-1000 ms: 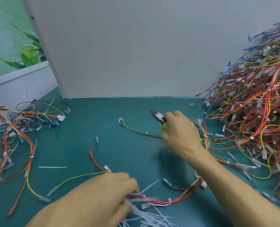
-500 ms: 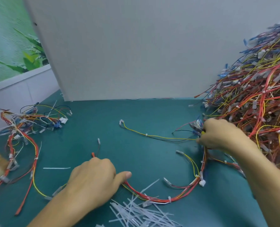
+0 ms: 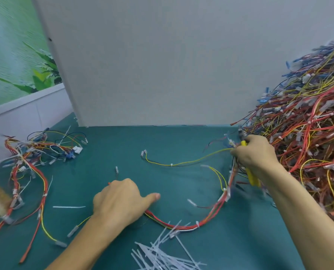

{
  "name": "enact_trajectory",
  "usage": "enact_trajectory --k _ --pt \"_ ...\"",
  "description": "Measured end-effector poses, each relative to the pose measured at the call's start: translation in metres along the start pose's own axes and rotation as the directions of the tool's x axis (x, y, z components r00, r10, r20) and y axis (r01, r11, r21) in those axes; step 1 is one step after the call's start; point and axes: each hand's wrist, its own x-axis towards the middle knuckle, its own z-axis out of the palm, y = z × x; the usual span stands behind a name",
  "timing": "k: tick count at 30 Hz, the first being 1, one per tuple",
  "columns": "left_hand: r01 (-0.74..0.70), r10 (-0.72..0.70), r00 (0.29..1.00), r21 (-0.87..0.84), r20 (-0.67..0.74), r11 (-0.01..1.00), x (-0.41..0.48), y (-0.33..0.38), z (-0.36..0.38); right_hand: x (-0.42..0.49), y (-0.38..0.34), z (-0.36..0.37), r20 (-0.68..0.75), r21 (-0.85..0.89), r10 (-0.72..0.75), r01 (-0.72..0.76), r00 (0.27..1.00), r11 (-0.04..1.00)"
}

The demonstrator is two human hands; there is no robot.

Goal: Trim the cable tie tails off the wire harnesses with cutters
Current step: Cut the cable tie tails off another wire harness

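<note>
A wire harness [image 3: 207,221] of red and yellow wires with white cable ties curves across the green table between my hands. My left hand [image 3: 121,201] lies on its near end, fingers curled over the wires and thumb stretched out to the right. My right hand [image 3: 255,154] grips yellow-handled cutters [image 3: 253,179] and also pinches the harness's far end at the foot of the big pile. The cutter jaws are mostly hidden behind my fingers. A yellow branch wire [image 3: 181,162] runs left from that hand.
A tall pile of harnesses [image 3: 308,129] fills the right side. A smaller heap of harnesses [image 3: 31,158] lies at the left. Cut white tie tails [image 3: 162,254] are scattered at the near edge. A grey partition [image 3: 162,65] stands behind the table.
My right hand has moved right, from mid-table to the foot of the big pile, taking the cutters along. My left hand has shifted away from the cut tails onto the harness's left end.
</note>
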Motion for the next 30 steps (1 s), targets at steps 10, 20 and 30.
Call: enact_trajectory --k 10,20,30 --pt "-0.128 0.095 0.987 -0.274 -0.133 0.953 0.039 -0.018 -0.01 0.002 -0.014 0.005 0.18 -0.19 -0.088 0.122 0.98 0.974" --pt "0.018 -0.017 0.998 0.014 -0.062 1.0 0.031 -0.001 -0.004 -0.034 -0.021 0.05 0.212 -0.486 -0.062 0.16 0.975 0.859" --pt "-0.063 -0.03 0.989 -0.592 -0.145 0.804 0.053 0.0 0.003 -0.033 -0.01 0.057 -0.016 0.131 -0.059 0.061 0.998 0.99"
